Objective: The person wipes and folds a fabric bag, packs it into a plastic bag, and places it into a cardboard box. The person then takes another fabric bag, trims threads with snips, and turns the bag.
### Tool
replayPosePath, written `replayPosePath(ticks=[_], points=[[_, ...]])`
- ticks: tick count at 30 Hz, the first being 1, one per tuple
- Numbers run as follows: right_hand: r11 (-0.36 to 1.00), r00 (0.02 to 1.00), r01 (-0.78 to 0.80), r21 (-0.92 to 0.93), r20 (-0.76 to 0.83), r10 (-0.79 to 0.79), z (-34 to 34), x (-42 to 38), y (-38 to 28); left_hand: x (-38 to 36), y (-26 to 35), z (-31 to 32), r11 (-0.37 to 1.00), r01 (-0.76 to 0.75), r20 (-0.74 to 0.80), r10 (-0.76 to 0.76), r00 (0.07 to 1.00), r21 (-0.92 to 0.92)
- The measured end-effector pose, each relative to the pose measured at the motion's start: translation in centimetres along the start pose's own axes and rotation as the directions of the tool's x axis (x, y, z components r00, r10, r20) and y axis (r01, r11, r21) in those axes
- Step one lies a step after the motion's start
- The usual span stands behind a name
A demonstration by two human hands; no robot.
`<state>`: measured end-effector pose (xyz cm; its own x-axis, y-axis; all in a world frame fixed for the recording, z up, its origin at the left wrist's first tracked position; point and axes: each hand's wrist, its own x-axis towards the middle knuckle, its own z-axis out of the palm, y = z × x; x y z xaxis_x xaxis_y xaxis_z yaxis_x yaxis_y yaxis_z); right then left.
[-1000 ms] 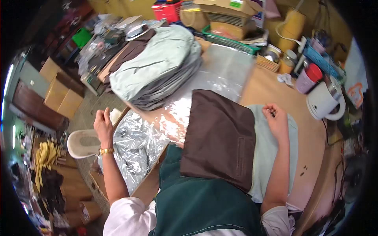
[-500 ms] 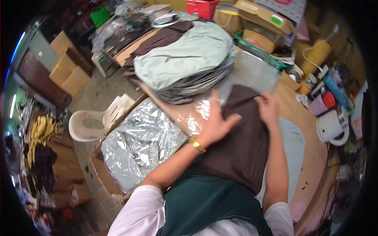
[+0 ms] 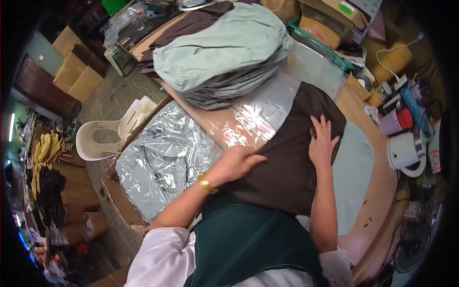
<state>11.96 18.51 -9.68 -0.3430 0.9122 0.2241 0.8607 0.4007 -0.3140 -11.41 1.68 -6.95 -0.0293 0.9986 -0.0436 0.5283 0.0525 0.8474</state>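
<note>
A dark brown folded garment (image 3: 287, 167) lies in front of me, its lower edge against my green apron (image 3: 253, 239). At its left edge, my left hand (image 3: 234, 165) is closed on the cloth, with several fingertips hidden. My right hand (image 3: 322, 143) lies on the garment's right side, fingers spread and flat. Under and beyond the brown cloth is clear plastic film (image 3: 258, 112). A pale grey-green fabric piece (image 3: 356, 172) shows on the table to the right.
A tall pile of grey-green garments (image 3: 220, 48) stands at the back. On the left, a carton (image 3: 114, 201) holds plastic-wrapped garments (image 3: 167, 158), beside a white plastic chair (image 3: 100, 136). A white kettle (image 3: 404, 150), a pink cup (image 3: 396, 122) and a green basket (image 3: 320, 45) line the right and far edges.
My left hand has moved from flat and spread to the garment's left edge. My right hand has left the upper right edge and lies flat. The brown cloth spreads wider.
</note>
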Motion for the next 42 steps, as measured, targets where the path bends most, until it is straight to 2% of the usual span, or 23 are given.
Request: replayPosePath(ticks=[3, 5, 9, 12, 15, 16, 17, 18, 19, 20, 21, 23, 25, 26, 27, 28, 31, 33, 34, 36, 39, 40, 42], points=[[1.000, 1.000, -0.013, -0.020, -0.008, 0.012, 0.3, 0.6, 0.5, -3.4, 0.0, -4.5, 0.965, 0.240, -0.085, -0.249, 0.965, -0.104], [1.000, 1.000, -0.005, -0.020, -0.013, 0.004, 0.4, 1.0, 1.2, -5.7, -4.1, -6.9, 0.941, 0.328, -0.226, -0.304, 0.925, 0.080], [1.000, 1.000, -0.010, -0.022, 0.001, 0.010, 0.2, 2.0, 2.2, -9.2, -6.1, -7.9, 0.854, 0.519, -0.239, -0.498, 0.834, 0.031], [0.993, 0.994, 0.112, 0.047, 0.012, -0.112, -0.1, 2.7, 4.3, -8.5, -4.1, -4.4, 0.874, 0.236, -0.241, -0.361, 0.901, -0.424], [0.974, 0.973, 0.196, 0.117, 0.101, -0.208, -1.3, 3.6, 5.9, -4.6, 0.5, 0.2, 0.764, -0.050, -0.268, -0.164, 0.949, -0.644], [0.985, 0.979, 0.161, 0.058, 0.117, -0.167, -3.0, 3.4, 4.6, -3.0, 1.8, 1.6, 0.775, -0.119, -0.240, -0.043, 0.970, -0.621], [0.987, 0.981, 0.153, 0.046, 0.114, -0.157, -4.3, 2.9, 3.0, -1.2, 1.4, 3.5, 0.861, -0.234, -0.276, 0.114, 0.954, -0.451], [0.982, 0.984, 0.178, 0.068, 0.005, -0.179, -5.4, 2.1, 1.4, -0.6, 4.5, 3.1, 0.950, -0.004, -0.120, -0.036, 0.992, -0.311], [0.975, 0.975, 0.206, 0.087, -0.103, -0.197, -6.1, 1.2, -0.2, 0.9, 3.0, 5.6, 0.980, -0.195, -0.265, 0.177, 0.948, -0.043], [0.930, 0.975, 0.203, 0.308, -0.147, -0.164, -6.6, -0.2, -1.6, 1.2, 3.5, 6.1, 0.989, -0.148, -0.219, 0.143, 0.965, -0.006], [0.917, 0.978, 0.190, 0.352, -0.144, -0.147, -6.5, -1.7, -2.7, 1.4, 4.0, 6.5, 0.994, -0.102, -0.174, 0.107, 0.979, 0.035], [0.982, 0.988, 0.147, 0.121, -0.071, -0.139, -4.2, -4.5, -2.9, 1.3, 2.5, 7.6, 0.984, -0.179, -0.127, 0.177, 0.976, -0.005], [0.990, 0.995, 0.091, 0.109, -0.059, -0.085, -2.3, -5.4, -1.1, 0.6, 1.9, 6.8, 0.969, -0.241, -0.076, 0.237, 0.969, -0.050], [0.994, 0.998, 0.049, 0.098, -0.053, -0.044, -1.9, -5.7, -0.5, 0.2, 2.4, 5.1, 0.986, -0.023, 0.193, 0.056, 0.980, -0.167], [0.994, 0.998, 0.040, 0.100, -0.052, -0.035, -2.1, -5.6, -0.2, -0.1, 2.6, 4.0, 0.953, 0.217, 0.462, -0.098, 0.881, -0.212], [0.993, 0.994, 0.062, 0.100, -0.091, -0.053, -2.4, -5.4, -0.1, -0.7, 2.1, 4.1, 0.954, 0.220, 0.472, -0.100, 0.876, -0.205], [0.961, 0.977, 0.128, 0.245, -0.199, -0.079, -3.9, -5.4, -1.3, -1.4, 1.5, 4.5, 0.893, 0.271, 0.336, -0.147, 0.930, -0.359], [0.721, 0.988, 0.098, 0.686, 0.022, -0.156, -5.4, -5.7, -4.1, -1.7, 2.9, 4.0, 0.897, 0.219, 0.236, -0.134, 0.963, -0.383], [0.733, 0.945, 0.147, 0.665, 0.124, -0.302, -5.0, -6.0, -4.4, -1.7, 3.4, 3.7, 0.898, 0.223, 0.235, -0.139, 0.962, -0.380], [0.788, 0.857, 0.275, 0.551, 0.232, -0.461, -4.6, -6.2, -4.7, -1.6, 4.1, 2.9, 0.995, -0.028, 0.114, 0.039, 0.993, -0.096], [0.801, 0.916, 0.163, 0.576, 0.213, -0.340, -4.4, -5.9, -4.0, -2.1, 3.8, 1.7, 0.988, -0.101, 0.052, 0.096, 0.994, 0.114], [0.800, 0.914, 0.165, 0.577, 0.215, -0.343, -4.6, -5.9, -4.0, -2.4, 4.1, 1.0, 0.985, -0.014, 0.075, 0.002, 0.997, 0.172], [0.773, 0.959, 0.077, 0.630, 0.166, -0.230, -5.3, -6.1, -4.1, -2.7, 3.6, 0.9, 0.990, -0.001, -0.017, 0.004, 1.000, 0.138]])
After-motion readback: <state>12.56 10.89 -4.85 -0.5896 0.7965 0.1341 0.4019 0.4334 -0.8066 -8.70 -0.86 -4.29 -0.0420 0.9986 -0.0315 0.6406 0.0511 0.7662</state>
